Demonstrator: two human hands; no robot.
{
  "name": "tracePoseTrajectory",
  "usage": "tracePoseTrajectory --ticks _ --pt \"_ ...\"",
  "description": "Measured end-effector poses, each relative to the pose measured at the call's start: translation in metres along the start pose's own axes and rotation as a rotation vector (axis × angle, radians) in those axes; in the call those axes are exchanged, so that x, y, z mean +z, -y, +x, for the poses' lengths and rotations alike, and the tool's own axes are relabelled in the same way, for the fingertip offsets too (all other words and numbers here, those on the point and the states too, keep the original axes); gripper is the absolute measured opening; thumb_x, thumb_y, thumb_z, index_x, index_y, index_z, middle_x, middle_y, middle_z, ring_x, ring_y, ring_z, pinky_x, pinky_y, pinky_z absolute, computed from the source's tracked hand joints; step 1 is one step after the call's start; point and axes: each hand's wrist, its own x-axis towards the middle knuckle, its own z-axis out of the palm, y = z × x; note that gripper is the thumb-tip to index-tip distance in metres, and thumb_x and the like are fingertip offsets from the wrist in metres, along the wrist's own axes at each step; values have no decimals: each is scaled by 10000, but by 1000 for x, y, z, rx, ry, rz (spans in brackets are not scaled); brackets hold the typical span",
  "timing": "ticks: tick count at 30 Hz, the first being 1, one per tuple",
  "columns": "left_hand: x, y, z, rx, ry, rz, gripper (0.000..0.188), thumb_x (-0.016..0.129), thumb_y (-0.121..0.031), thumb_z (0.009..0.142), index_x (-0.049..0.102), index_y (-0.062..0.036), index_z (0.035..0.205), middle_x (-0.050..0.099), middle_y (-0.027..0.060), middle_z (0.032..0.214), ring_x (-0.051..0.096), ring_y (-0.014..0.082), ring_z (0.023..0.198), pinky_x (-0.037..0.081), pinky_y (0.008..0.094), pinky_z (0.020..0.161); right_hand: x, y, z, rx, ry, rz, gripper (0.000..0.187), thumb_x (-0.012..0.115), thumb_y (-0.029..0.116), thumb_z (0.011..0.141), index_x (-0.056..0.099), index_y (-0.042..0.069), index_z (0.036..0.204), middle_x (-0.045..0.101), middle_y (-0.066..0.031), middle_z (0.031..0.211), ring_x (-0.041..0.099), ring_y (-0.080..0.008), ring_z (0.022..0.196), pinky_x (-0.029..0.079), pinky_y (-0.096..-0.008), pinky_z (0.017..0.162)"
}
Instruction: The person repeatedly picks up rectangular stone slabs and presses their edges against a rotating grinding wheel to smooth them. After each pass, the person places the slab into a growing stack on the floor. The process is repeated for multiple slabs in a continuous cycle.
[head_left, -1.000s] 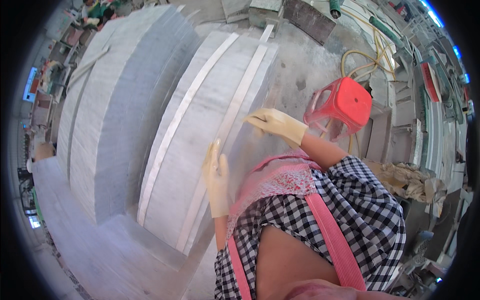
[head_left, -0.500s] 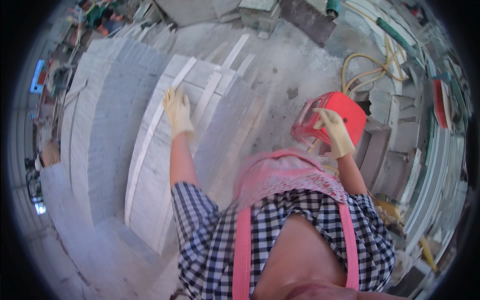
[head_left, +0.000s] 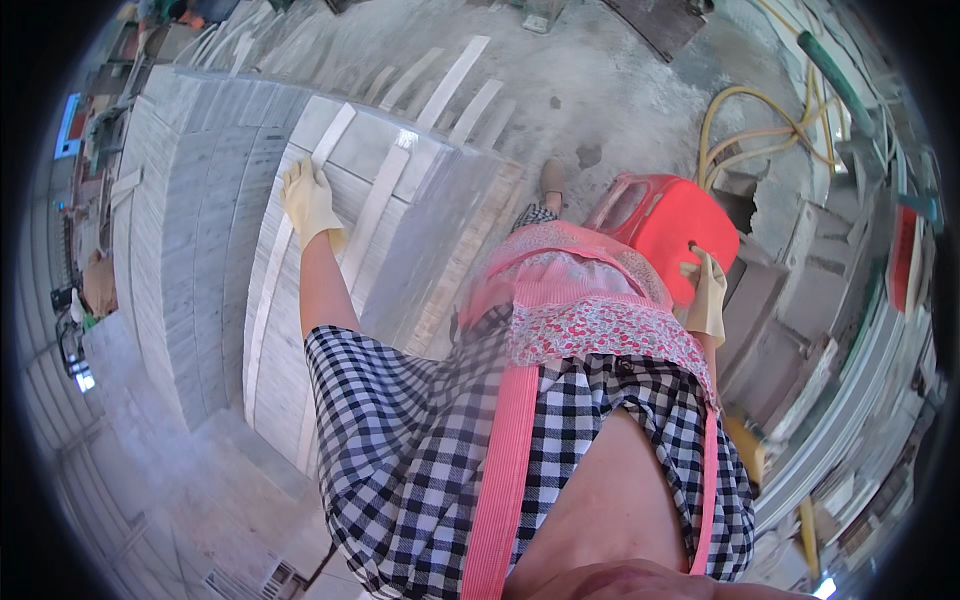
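Note:
My left hand (head_left: 312, 203), in a cream rubber glove, rests on top of a stack of pale grey stone slabs (head_left: 290, 265), its fingers laid over the slab edge beside a narrow white strip (head_left: 333, 133). It grasps nothing that I can see. To the right, my right hand (head_left: 707, 292), gloved the same way, is at a red plastic stool (head_left: 672, 222) tipped on its side. One finger hooks into the hole in the seat and the others curl against it. Another pale strip (head_left: 385, 185) lies on the slabs between my hands.
More slabs (head_left: 215, 150) stand in a tall stack to the left. Loose strips (head_left: 455, 80) jut out past the far end. A yellow hose (head_left: 712, 125) coils on the concrete floor beyond the stool, and grey stone blocks (head_left: 790, 270) crowd the right side.
My right hand has come down from above the stool to its seat hole, and the fingers have curled in. My left hand has shifted slightly left along the slabs. My body has turned.

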Motion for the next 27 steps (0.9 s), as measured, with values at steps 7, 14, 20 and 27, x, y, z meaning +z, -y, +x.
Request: tracePoseTrajectory --ticks 7,14,20,27 --pt "-37 -14 -46 -41 -48 -309 396 624 -203 913 645 -96 1294 657 182 1286 595 356 1223 479 409 1026 12 39 61 -90 193 57 259 611 274 1023 709 62 1134 741 -83 830 681 -110 727 519 -233 688" --pt "-124 -69 -24 113 -35 -312 379 617 -292 944 666 -105 1270 664 162 1285 580 349 1244 393 500 1097 49 93 160 -106 358 -49 355 606 317 1029 667 12 1200 753 -143 944 718 -178 847 543 -274 803" --pt "-164 -158 -55 623 722 -117 506 525 -433 988 640 -63 1313 607 118 1404 481 274 1383 199 525 1229 45 99 200 66 360 -87 370 613 293 1021 650 -2 1241 738 -147 979 719 -181 879 573 -273 824" --pt "-151 -115 -92 607 961 249 548 549 -401 927 603 -58 1351 542 93 1461 417 265 1404 199 549 1202 117 158 236 91 450 -185 381 563 280 1033 629 -1 1282 741 -160 999 715 -201 918 553 -289 884"
